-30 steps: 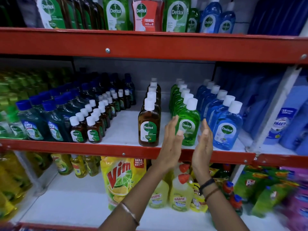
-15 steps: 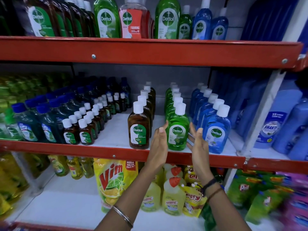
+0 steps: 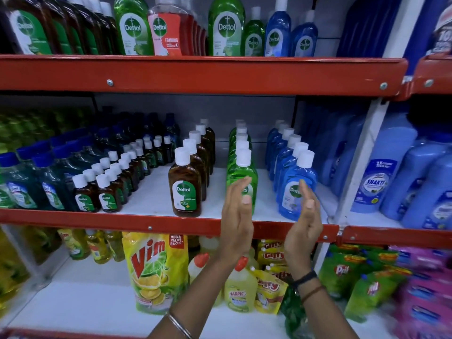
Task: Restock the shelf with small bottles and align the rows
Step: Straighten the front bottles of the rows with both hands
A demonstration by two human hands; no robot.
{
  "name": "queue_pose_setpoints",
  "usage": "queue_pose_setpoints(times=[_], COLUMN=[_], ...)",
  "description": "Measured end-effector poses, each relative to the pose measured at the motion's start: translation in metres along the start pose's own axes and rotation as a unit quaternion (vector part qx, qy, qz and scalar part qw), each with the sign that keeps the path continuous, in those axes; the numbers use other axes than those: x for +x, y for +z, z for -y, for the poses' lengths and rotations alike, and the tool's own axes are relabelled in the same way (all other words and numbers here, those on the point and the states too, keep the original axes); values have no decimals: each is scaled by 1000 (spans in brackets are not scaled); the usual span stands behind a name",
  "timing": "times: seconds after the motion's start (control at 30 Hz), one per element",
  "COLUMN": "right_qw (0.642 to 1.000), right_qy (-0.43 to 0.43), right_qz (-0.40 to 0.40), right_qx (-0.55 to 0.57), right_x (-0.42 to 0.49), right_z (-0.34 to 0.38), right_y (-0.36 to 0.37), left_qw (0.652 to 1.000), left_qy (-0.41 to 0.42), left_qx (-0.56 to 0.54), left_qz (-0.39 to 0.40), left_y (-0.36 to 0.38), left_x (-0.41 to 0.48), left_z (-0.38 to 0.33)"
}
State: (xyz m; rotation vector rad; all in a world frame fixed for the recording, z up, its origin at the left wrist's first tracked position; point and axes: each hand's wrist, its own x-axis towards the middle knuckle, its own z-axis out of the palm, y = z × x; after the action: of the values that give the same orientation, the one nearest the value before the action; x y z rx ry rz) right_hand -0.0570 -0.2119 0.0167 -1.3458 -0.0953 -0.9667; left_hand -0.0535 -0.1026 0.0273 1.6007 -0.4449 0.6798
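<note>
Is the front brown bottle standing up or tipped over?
Standing up. The brown bottle sits flat on the shelf, white cap on top.

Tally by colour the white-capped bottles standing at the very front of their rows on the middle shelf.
Brown: 3, two small brown bottles and one larger brown bottle
Green: 1, the green bottle
Blue: 1, the blue bottle
Total: 5

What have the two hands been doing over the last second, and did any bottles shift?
The open left hand and right hand moved rightward: a second ago they flanked the front green Dettol bottle; now they frame the gap before the front blue Dettol bottle. Neither hand holds anything. The bottle rows look unchanged.
</note>
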Motion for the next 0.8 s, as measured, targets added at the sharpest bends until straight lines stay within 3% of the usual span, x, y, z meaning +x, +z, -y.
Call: queue_pose_setpoints(times=[0.07,0.17,0.27,0.43,0.8], right_qw=[999,994,986,972,959], right_qy=[8,92,151,196,231], right_qz=[-35,10,71,128,167], right_qx=[-25,-52,-30,10,-8], right_x=[11,29,41,52,72], right_z=[-3,-10,-13,-11,-6], right_y=[-13,-26,-34,-44,-62], left_qw=[994,966,959,960,958], left_qy=[-47,-155,-207,-187,-190], left_qx=[-2,21,32,47,60], left_qz=[94,204,192,200,208], left_y=[20,51,68,70,62], left_x=[0,13,29,29,16], left_z=[-9,-20,-17,5,0])
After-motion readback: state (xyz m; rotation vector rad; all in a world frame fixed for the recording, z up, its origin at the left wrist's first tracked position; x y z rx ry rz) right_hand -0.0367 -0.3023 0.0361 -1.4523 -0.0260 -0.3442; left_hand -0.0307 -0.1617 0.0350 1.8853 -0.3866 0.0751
